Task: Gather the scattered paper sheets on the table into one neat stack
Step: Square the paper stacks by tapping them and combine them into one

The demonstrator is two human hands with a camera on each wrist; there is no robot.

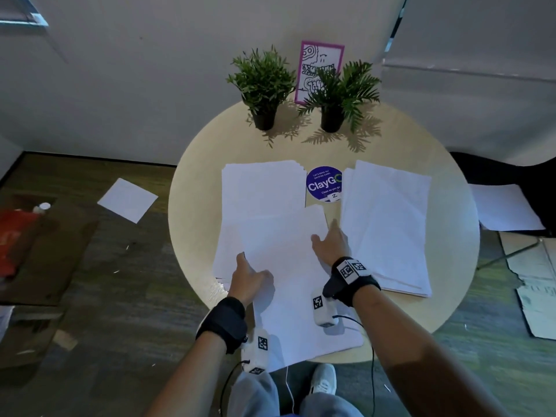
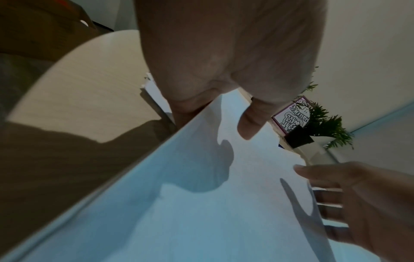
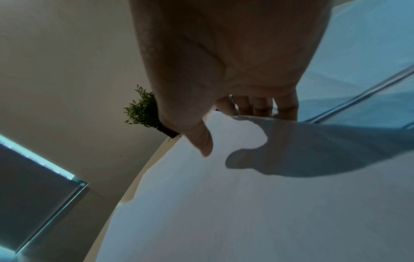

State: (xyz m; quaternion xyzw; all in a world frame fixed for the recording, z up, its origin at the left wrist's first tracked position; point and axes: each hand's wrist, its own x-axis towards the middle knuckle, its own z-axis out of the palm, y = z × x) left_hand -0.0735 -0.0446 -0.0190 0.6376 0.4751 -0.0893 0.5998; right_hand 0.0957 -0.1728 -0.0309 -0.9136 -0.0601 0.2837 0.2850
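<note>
White paper lies in three groups on the round table (image 1: 192, 224). One pile (image 1: 264, 185) sits at the back left and another pile (image 1: 388, 227) on the right. The near sheets (image 1: 288, 266) lie skewed in front of me and hang over the table's front edge. My left hand (image 1: 249, 276) pinches their left edge, with the thumb (image 2: 251, 124) on top and the fingers hidden beneath. My right hand (image 1: 328, 243) holds their right edge, its thumb (image 3: 202, 141) on top and its fingers (image 3: 257, 106) past the edge, below the sheet.
Two potted plants (image 1: 263, 82) (image 1: 337, 94) and a pink-framed card (image 1: 319, 61) stand at the table's back. A purple round sticker (image 1: 323, 183) lies between the piles. Loose sheets lie on the floor at left (image 1: 128, 200) and right (image 1: 508, 210), with cardboard (image 1: 535, 296) at the right.
</note>
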